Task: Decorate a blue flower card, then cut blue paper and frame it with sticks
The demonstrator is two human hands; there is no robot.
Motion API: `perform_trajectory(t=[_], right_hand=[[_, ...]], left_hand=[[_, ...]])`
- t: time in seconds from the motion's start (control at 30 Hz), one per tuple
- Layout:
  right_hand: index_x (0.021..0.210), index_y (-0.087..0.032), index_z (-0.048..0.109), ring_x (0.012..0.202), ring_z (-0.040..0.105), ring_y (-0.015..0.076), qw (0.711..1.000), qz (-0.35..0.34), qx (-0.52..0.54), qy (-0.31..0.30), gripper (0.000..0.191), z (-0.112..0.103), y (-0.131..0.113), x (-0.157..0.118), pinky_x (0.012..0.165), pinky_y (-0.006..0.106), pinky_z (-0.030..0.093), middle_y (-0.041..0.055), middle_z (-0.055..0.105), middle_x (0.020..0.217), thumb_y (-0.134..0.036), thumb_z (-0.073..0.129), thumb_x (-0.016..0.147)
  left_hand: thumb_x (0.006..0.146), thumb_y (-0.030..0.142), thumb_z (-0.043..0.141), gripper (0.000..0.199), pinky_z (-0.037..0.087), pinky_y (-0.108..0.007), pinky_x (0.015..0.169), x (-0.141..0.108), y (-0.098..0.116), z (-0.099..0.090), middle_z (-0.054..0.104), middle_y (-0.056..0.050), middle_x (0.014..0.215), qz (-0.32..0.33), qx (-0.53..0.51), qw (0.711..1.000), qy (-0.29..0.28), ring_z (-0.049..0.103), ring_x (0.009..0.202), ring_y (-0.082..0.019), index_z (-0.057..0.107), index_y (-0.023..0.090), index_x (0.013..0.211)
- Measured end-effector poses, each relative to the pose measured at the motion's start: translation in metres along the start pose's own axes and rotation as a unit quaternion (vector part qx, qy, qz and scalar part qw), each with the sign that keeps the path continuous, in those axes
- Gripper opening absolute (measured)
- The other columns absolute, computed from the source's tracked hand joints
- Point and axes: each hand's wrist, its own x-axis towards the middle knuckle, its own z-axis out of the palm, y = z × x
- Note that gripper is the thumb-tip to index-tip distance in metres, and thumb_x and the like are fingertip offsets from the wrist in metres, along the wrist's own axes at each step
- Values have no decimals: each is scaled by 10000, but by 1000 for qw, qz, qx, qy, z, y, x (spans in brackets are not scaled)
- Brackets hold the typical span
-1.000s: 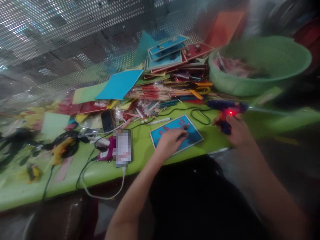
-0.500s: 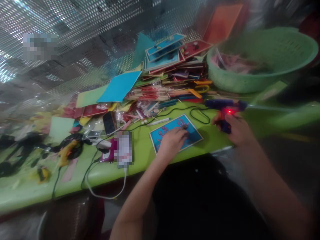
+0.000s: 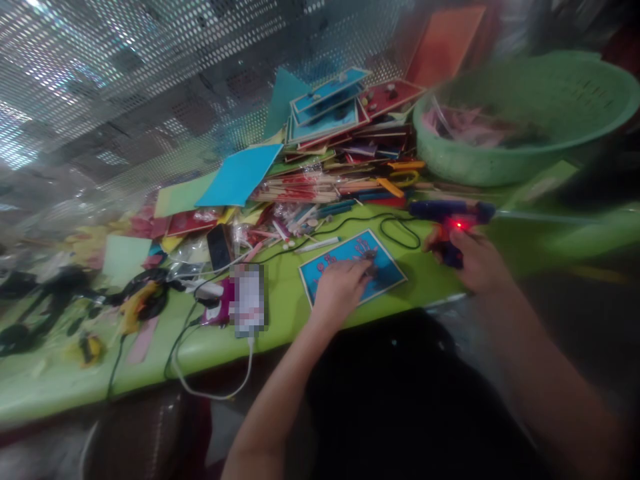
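Observation:
On the green table (image 3: 285,293) lies a blue card (image 3: 390,269) with a pale border and pink shapes. My left hand (image 3: 341,288) rests over the card, its fingertips on small dark pieces (image 3: 370,261) near the card's middle; whether the fingers pinch one is hidden. To the right, my right hand (image 3: 473,257) is wrapped round the handle of a dark blue glue gun (image 3: 445,210) with a glowing red light. The glue gun's nozzle points left, above and to the right of the card.
Behind the card lie sticks (image 3: 305,190), coloured sheets and stacked cards (image 3: 327,120). A green basket (image 3: 500,163) stands at the back right. Left are a phone (image 3: 249,300) on a cable, a dark phone (image 3: 218,248) and a yellow glue gun (image 3: 137,307). A black cord loops behind the card.
My left fingers have shifted very slightly over the card, and more of the pink shapes shows beyond them. My right hand and the glue gun have hardly moved.

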Motion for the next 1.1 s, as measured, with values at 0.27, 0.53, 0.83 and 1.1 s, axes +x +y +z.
perform_trajectory(t=[0.27, 0.53, 0.83, 1.1], right_hand=[[789, -200, 775, 600, 561, 138, 1000, 6, 11, -7, 415, -1, 0, 0, 546, 274, 435, 74, 750, 786, -613, 801, 820], [709, -215, 717, 571, 550, 149, 1000, 29, -4, 6, 487, 3, -6, -1, 532, 286, 434, 72, 751, 772, -686, 836, 716], [792, -203, 769, 591, 558, 145, 1000, 8, 2, 5, 430, -1, 0, 0, 546, 292, 428, 76, 752, 789, -631, 810, 793], [774, -184, 732, 580, 554, 105, 1000, -17, -6, 3, 445, 3, -3, -1, 539, 267, 403, 51, 735, 756, -624, 781, 828]], left_hand=[[1048, 245, 566, 281, 550, -447, 1019, -20, 5, -6, 766, -110, 1274, 26, 17, 999, 27, 721, 1151, -269, 725, 206, 1276], [1054, 236, 548, 299, 562, -430, 1026, -19, 7, -4, 780, -85, 1249, 42, 23, 999, 8, 732, 1139, -241, 712, 229, 1304], [1047, 265, 565, 298, 517, -482, 1065, -16, 5, -10, 769, -93, 1280, 32, 20, 999, -32, 707, 1183, -284, 706, 211, 1303], [1060, 309, 534, 402, 461, -454, 1155, -51, 52, -38, 709, -94, 1376, -19, -143, 989, 17, 634, 1311, -269, 605, 286, 1455]])
